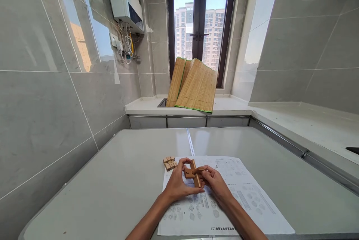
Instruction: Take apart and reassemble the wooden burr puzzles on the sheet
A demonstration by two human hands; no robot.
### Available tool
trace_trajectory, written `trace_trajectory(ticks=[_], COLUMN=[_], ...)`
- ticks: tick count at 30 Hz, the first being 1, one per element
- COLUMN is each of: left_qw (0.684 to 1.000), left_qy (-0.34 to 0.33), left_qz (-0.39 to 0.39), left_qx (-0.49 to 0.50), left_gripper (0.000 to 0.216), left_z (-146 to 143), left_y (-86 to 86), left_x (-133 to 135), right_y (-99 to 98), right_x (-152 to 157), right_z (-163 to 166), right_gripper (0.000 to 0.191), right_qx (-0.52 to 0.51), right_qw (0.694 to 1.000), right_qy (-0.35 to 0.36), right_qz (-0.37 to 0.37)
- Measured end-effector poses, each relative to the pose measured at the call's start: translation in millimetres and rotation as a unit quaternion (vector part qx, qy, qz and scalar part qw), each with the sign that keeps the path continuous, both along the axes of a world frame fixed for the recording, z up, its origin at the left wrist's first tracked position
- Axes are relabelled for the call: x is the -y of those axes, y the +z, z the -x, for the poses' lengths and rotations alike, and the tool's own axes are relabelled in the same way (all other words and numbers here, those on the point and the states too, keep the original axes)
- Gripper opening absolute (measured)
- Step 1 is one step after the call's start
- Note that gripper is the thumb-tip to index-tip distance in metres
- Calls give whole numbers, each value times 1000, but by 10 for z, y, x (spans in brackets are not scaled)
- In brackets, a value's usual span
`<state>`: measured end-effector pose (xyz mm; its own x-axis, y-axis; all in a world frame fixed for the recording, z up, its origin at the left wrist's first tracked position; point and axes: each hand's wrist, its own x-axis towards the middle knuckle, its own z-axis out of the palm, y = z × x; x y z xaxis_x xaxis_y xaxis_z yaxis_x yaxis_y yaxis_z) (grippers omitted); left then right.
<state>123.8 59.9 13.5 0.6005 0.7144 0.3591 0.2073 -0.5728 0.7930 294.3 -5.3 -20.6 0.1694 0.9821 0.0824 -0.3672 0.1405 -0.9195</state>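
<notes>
Both of my hands hold one small wooden puzzle (189, 173) above a printed sheet (202, 204). Its notched pieces cross each other, and dark marks show on them. My left hand (177, 184) grips the upright piece between thumb and fingers, top and bottom. On the other side, my right hand (214, 181) pinches a piece that sticks out to the right; its fingertips are partly hidden behind the wood. Several more notched wooden pieces (169, 163) lie together at the sheet's upper left corner, just beyond my left hand.
The sheet with drawings lies on a pale table (112, 191) with a seam down its middle. Beyond stands a white counter (148, 105) with a bamboo mat (198, 86) leaning over a sink before the window. Tiled walls rise left and right.
</notes>
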Motion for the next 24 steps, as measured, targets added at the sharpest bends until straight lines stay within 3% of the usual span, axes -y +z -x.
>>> trace_trajectory(ticks=[9,24], left_qw=[989,999], left_qy=[-79,-29], left_qz=[112,26], left_qx=[60,3], left_gripper=[82,74], left_z=[41,59], left_y=[73,123], left_x=[-66,-33], right_y=[49,18], right_x=[43,26], right_z=[8,17], right_gripper=[41,41], right_qx=[-18,7], right_qw=[996,998], right_qy=[83,62], right_qz=[-14,-10])
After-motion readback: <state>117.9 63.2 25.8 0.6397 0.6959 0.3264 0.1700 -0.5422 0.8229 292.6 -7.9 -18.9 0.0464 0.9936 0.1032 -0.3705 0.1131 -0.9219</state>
